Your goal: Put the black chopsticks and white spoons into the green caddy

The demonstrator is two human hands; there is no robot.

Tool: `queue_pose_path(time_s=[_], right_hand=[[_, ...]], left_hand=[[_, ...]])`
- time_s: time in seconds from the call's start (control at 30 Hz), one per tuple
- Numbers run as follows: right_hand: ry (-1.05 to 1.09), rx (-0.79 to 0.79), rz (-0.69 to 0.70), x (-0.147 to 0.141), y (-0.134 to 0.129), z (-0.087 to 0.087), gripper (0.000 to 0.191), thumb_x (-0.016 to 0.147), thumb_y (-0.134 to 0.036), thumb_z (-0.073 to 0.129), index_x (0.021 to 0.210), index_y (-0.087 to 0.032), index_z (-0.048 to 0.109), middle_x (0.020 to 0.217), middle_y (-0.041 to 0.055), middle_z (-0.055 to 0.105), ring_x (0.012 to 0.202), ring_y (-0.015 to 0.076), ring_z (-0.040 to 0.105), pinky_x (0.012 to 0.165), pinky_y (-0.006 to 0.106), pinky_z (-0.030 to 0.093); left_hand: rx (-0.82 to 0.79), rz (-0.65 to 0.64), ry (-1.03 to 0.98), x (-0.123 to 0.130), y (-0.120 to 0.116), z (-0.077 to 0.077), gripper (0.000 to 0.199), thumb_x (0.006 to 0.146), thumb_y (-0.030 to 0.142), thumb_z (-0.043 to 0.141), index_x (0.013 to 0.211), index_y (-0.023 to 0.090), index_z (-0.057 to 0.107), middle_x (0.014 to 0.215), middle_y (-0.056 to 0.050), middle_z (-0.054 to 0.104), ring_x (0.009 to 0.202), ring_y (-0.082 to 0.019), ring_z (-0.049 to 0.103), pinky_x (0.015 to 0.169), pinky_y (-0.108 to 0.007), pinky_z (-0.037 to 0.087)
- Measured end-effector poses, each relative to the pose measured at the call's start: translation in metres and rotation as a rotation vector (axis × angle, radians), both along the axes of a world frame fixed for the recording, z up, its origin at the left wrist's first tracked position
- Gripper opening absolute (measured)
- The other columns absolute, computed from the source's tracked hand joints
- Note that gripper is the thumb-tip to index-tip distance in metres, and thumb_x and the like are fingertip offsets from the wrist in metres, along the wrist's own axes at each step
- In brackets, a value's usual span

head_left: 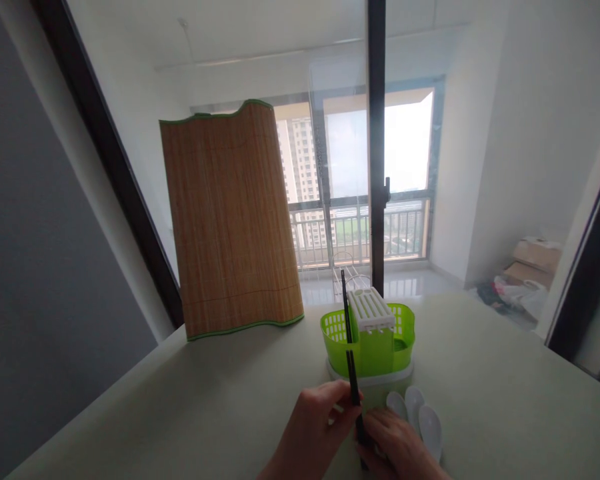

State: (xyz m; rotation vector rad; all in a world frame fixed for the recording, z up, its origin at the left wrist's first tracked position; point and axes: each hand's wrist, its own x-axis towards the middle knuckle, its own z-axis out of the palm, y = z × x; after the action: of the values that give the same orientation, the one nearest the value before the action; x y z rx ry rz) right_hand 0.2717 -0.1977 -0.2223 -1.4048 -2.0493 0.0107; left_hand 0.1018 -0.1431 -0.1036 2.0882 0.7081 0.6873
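Note:
Black chopsticks (353,375) stand tilted in front of me, pinched between the thumb and fingers of my left hand (323,417). Close beside it, my right hand (395,440) is closed around their lower part, with the fingertips partly hidden. Just beyond both hands is a green and white utensil caddy (367,380) with a white slotted top (370,308). Another slim black chopstick or pair (345,300) leans upright in its left compartment. Several white spoons (430,427) lie next to my right hand, which covers part of them.
A bamboo mat (235,227) with green edging stands curved upright on the pale table (220,400), left of the caddy. Behind the table is a dark-framed glass door (377,147). Cardboard boxes (535,257) and bags lie on the floor at right.

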Motion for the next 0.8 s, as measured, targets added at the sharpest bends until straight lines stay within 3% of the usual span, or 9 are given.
queue_pose_path(time_s=[0.1,0.2,0.3,0.37,0.43,0.57,0.67,0.8], right_hand=[[-0.013,0.026,-0.015,0.003,-0.002,0.006,0.007,0.082,-0.022,0.050,0.089,-0.021,0.051,0.077,0.0038,0.065,0.070,0.0213,0.059,0.067,0.031,0.040],[-0.021,0.048,-0.044,0.006,-0.006,0.017,0.019,0.083,-0.018,0.052,0.102,-0.020,0.054,0.081,0.0036,0.066,0.074,0.0220,0.060,0.072,0.033,0.039],[-0.094,0.137,-0.065,0.009,-0.008,0.022,0.018,0.084,-0.017,0.051,0.100,-0.021,0.057,0.081,0.0037,0.065,0.074,0.0213,0.058,0.072,0.033,0.037],[-0.154,0.203,-0.053,0.009,-0.007,0.019,0.016,0.083,-0.016,0.052,0.095,-0.022,0.059,0.078,0.0029,0.064,0.071,0.0205,0.056,0.070,0.034,0.035],[-0.210,0.278,-0.044,0.007,-0.004,0.013,0.012,0.081,-0.014,0.052,0.088,-0.022,0.059,0.073,0.0016,0.062,0.068,0.0197,0.054,0.069,0.034,0.033],[-0.249,0.471,-0.069,0.004,0.006,0.000,0.014,0.078,-0.010,0.051,0.074,-0.022,0.056,0.064,-0.0005,0.057,0.063,0.0178,0.050,0.069,0.035,0.031],[-0.254,0.585,-0.085,0.002,0.011,-0.003,0.020,0.078,-0.007,0.050,0.065,-0.022,0.052,0.059,-0.0012,0.053,0.061,0.0165,0.046,0.070,0.034,0.031],[-0.292,0.673,-0.079,0.003,0.014,-0.003,0.022,0.078,-0.007,0.053,0.061,-0.021,0.050,0.057,-0.0016,0.050,0.060,0.0156,0.044,0.071,0.034,0.032]], left_hand=[[0.069,0.045,-0.084,-0.006,0.008,0.019,0.017,0.086,0.029,0.056,0.093,0.022,0.071,0.088,0.000,0.074,0.078,-0.014,0.068,0.070,-0.020,0.055],[0.164,0.161,-0.219,-0.013,0.028,0.054,0.020,0.084,0.034,0.061,0.094,0.020,0.070,0.085,-0.001,0.074,0.074,-0.015,0.069,0.068,-0.023,0.057],[0.268,0.279,-0.359,-0.009,0.057,0.086,0.025,0.081,0.037,0.063,0.095,0.018,0.069,0.086,-0.002,0.073,0.074,-0.016,0.069,0.069,-0.026,0.058],[0.330,0.312,-0.367,0.003,0.079,0.095,0.026,0.081,0.037,0.063,0.097,0.017,0.069,0.087,-0.003,0.073,0.075,-0.017,0.069,0.070,-0.028,0.058],[0.361,0.308,-0.262,0.020,0.100,0.090,0.024,0.083,0.033,0.060,0.098,0.016,0.069,0.089,-0.004,0.074,0.077,-0.017,0.069,0.070,-0.027,0.057],[0.370,0.305,-0.012,0.054,0.134,0.057,0.018,0.081,0.022,0.058,0.091,0.014,0.070,0.082,-0.005,0.073,0.075,-0.017,0.068,0.067,-0.026,0.053],[0.396,0.325,0.066,0.070,0.150,0.035,0.013,0.078,0.020,0.061,0.082,0.013,0.071,0.075,-0.004,0.072,0.074,-0.017,0.066,0.068,-0.026,0.049],[0.391,0.341,0.161,0.081,0.163,0.023,0.014,0.079,0.023,0.062,0.085,0.015,0.072,0.077,-0.003,0.073,0.075,-0.016,0.065,0.065,-0.024,0.045]])
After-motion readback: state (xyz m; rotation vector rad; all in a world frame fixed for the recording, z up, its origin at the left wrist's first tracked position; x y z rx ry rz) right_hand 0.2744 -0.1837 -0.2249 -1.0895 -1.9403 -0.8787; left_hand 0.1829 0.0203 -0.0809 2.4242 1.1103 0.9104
